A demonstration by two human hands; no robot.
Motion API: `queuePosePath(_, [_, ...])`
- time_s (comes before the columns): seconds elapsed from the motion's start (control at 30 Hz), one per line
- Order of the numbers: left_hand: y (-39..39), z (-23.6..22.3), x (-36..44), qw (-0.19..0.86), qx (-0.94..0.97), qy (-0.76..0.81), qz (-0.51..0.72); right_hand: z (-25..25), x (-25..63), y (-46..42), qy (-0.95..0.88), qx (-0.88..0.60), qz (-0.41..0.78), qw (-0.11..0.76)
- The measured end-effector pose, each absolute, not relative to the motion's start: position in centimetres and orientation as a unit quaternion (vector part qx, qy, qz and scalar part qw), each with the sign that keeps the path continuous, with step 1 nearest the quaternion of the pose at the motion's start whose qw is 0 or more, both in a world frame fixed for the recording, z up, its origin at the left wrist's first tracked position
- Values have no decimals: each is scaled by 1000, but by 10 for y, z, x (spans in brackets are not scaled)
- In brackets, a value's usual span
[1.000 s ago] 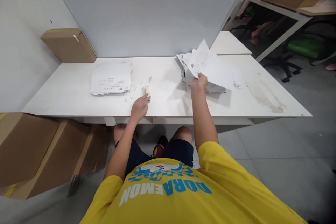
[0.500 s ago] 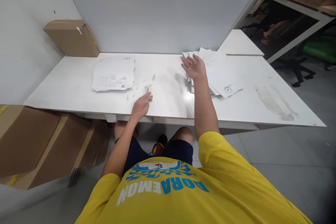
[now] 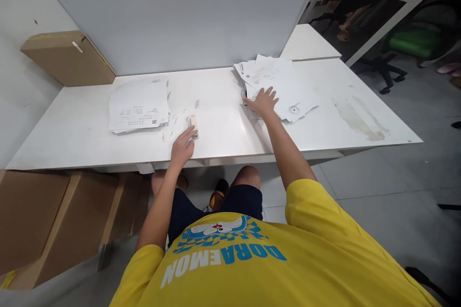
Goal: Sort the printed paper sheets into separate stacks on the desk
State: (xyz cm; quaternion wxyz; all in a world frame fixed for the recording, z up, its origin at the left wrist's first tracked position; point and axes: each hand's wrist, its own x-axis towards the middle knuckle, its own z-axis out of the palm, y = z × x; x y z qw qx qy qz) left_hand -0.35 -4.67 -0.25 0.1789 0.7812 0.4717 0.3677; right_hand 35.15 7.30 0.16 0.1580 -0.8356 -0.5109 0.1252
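Observation:
My left hand (image 3: 183,146) rests near the front edge of the white table, fingers stretched out. Its fingertips lie against a small cream-coloured block (image 3: 194,125) with dark marks at its near end; its kind is not clear. My right hand (image 3: 264,101) is spread palm down over the near left part of a loose pile of printed papers (image 3: 277,76). The sheets there are fanned unevenly, and part of whatever lies under the hand is hidden. To the left, a neater stack of printed papers (image 3: 139,103) lies flat on the table.
The white table (image 3: 216,100) meets a grey panel (image 3: 180,14) at the back. A cardboard box (image 3: 72,60) stands at the back left corner. More cardboard boxes (image 3: 82,220) sit below on the left. A green chair (image 3: 414,41) stands at far right, near a person's legs.
My right hand has come down and toward me, from raised with the palm turned to spread on the papers. My left hand stays by the block. The view has shifted to the right.

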Motion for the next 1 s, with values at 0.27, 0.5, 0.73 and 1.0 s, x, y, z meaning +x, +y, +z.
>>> queuePosePath(0.27, [-44, -4, -5, 163, 775, 479, 378, 4, 329, 94, -506, -843, 96, 154])
queuePosePath(0.5, [-42, -7, -7, 173, 769, 476, 389, 16, 316, 91, -524, -832, 76, 164])
queuePosePath(0.73, [-41, -6, -5, 184, 765, 471, 399, 18, 324, 90, -544, -825, 41, 145])
queuePosePath(1.0, [-39, -11, -14, 84, 785, 488, 373, 2, 268, 27, -602, -758, -1, 252])
